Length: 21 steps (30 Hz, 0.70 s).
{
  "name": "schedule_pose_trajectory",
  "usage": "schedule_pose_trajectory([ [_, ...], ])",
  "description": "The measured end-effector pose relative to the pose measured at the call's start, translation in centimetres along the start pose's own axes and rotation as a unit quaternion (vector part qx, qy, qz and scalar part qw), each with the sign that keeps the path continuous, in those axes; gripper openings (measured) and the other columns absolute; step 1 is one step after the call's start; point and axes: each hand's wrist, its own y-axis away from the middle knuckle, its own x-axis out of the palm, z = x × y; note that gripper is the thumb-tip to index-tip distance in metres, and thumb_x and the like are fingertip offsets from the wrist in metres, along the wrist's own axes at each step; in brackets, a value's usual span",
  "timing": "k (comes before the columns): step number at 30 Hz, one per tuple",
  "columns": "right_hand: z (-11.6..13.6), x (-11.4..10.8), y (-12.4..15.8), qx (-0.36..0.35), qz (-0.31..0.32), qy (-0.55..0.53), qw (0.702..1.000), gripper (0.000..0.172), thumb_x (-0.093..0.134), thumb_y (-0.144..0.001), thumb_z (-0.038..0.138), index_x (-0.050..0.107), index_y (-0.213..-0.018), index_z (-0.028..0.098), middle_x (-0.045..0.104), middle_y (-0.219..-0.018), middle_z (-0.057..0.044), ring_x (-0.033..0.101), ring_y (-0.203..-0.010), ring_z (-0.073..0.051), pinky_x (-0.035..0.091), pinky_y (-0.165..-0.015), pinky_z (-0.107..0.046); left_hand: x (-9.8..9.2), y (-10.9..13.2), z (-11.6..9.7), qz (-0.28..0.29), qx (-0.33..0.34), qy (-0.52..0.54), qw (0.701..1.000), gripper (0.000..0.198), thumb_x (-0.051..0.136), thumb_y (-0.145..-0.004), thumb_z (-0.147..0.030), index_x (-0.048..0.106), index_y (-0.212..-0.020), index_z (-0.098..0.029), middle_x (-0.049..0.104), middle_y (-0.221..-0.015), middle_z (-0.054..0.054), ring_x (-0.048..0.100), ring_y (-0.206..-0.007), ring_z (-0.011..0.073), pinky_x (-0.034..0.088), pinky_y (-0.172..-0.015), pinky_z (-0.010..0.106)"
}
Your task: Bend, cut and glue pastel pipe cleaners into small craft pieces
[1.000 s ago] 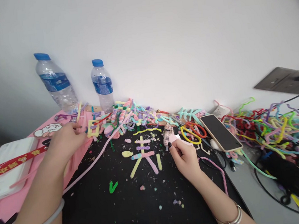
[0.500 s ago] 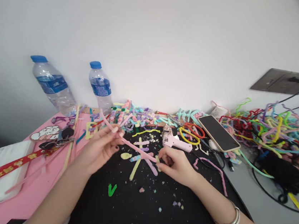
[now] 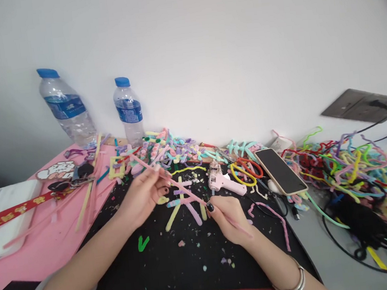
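Note:
A long pink pipe cleaner (image 3: pixel 189 194) is stretched slantwise between my two hands above the black mat (image 3: pixel 179 267). My left hand (image 3: pixel 146 190) pinches it nearer its upper end, which sticks out past the fingers. My right hand (image 3: pixel 228 215) is closed round the lower part, and a short tail shows against the wrist. Beneath the strand lie pastel pipe cleaner pieces (image 3: pixel 174 217) in yellow, purple and blue, partly hidden by it. Just beyond my right hand rests a pink glue gun (image 3: pixel 231 185). A green bent piece (image 3: pixel 143 244) lies nearer me.
Two water bottles (image 3: pixel 129 112) stand by the wall. Finished-looking fuzzy pieces (image 3: pixel 176 149) are heaped at the back. To the right are a phone (image 3: pixel 281 172), tangled pipe cleaners (image 3: pixel 360 168) and black cables. Pink sheets (image 3: pixel 64 234) and a white box (image 3: pixel 11 231) lie left.
My right hand has turned over and now wraps the pink pipe cleaner in a fist, where before it pinched the end. My left hand has shifted slightly to the right.

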Motion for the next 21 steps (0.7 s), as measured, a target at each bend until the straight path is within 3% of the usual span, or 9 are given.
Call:
schedule_pose_trajectory([
  [2, -0.1, -0.2, 0.0, 0.008, -0.026, -0.017, 0.999, 0.029, 0.037, -0.092, 0.021, 0.043, -0.064, 0.019, 0.038, -0.055, 0.004, 0.037, -0.048, -0.010, 0.029, -0.049, -0.024, -0.5, -0.4, -0.5, -0.057, 0.044, 0.019, 0.997, 0.017, 0.071, -0.077, -0.029, 0.063, -0.072, -0.015, 0.065, -0.072, -0.001, 0.062, -0.061, 0.0069, 0.052, -0.056, 0.012],
  [4, -0.1, -0.1, 0.0, 0.021, -0.035, -0.031, 0.999, 0.027, 0.042, -0.090, 0.024, 0.044, -0.064, 0.019, 0.041, -0.056, 0.004, 0.039, -0.049, -0.009, 0.029, -0.049, -0.023, -0.4, -0.3, -0.4, -0.055, 0.034, 0.003, 0.998, 0.018, 0.071, -0.078, -0.030, 0.064, -0.072, -0.015, 0.066, -0.071, 0.000, 0.064, -0.063, 0.0084, 0.053, -0.057, 0.014],
  [7, 0.1, 0.4, 0.0, 0.036, -0.014, -0.042, 0.998, 0.024, 0.049, -0.087, 0.025, 0.045, -0.064, 0.019, 0.043, -0.056, 0.005, 0.039, -0.049, -0.009, 0.030, -0.049, -0.022, 0.5, 0.7, 0.8, 0.060, -0.063, -0.064, 0.994, 0.024, 0.071, -0.077, -0.037, 0.065, -0.073, -0.013, 0.069, -0.072, 0.004, 0.066, -0.065, 0.0121, 0.054, -0.060, 0.018],
  [9, 0.3, 0.7, -0.1, 0.037, 0.003, -0.038, 0.999, 0.024, 0.047, -0.087, 0.022, 0.044, -0.063, 0.019, 0.043, -0.056, 0.005, 0.039, -0.049, -0.008, 0.030, -0.050, -0.021, 1.1, 1.3, 1.7, 0.149, -0.124, -0.115, 0.974, 0.029, 0.068, -0.079, -0.041, 0.067, -0.075, -0.012, 0.070, -0.070, 0.006, 0.068, -0.065, 0.0148, 0.054, -0.060, 0.021],
  [11, 0.4, 0.8, -0.2, 0.033, 0.010, -0.026, 0.999, 0.027, 0.044, -0.088, 0.019, 0.041, -0.061, 0.019, 0.041, -0.056, 0.005, 0.038, -0.049, -0.008, 0.030, -0.050, -0.021, 1.3, 1.6, 2.2, 0.176, -0.131, -0.144, 0.965, 0.031, 0.065, -0.081, -0.042, 0.067, -0.077, -0.012, 0.070, -0.067, 0.007, 0.068, -0.062, 0.0153, 0.053, -0.058, 0.022],
  [16, 0.2, 0.5, -0.2, 0.052, -0.002, -0.020, 0.998, 0.028, 0.045, -0.087, 0.018, 0.042, -0.060, 0.018, 0.042, -0.055, 0.005, 0.038, -0.049, -0.007, 0.029, -0.049, -0.020, 0.8, 1.1, 1.8, 0.082, -0.048, -0.102, 0.990, 0.020, 0.070, -0.078, -0.035, 0.067, -0.075, -0.015, 0.068, -0.069, 0.001, 0.066, -0.065, 0.0114, 0.053, -0.065, 0.020],
  [21, 0.0, 0.7, -0.1, 0.105, -0.021, -0.063, 0.992, 0.021, 0.051, -0.085, 0.023, 0.049, -0.065, 0.018, 0.046, -0.055, 0.005, 0.040, -0.049, -0.008, 0.031, -0.049, -0.020, 0.7, 1.1, 2.0, 0.085, -0.058, -0.123, 0.987, 0.020, 0.071, -0.078, -0.035, 0.070, -0.075, -0.015, 0.069, -0.071, 0.002, 0.065, -0.067, 0.0108, 0.053, -0.065, 0.018],
])
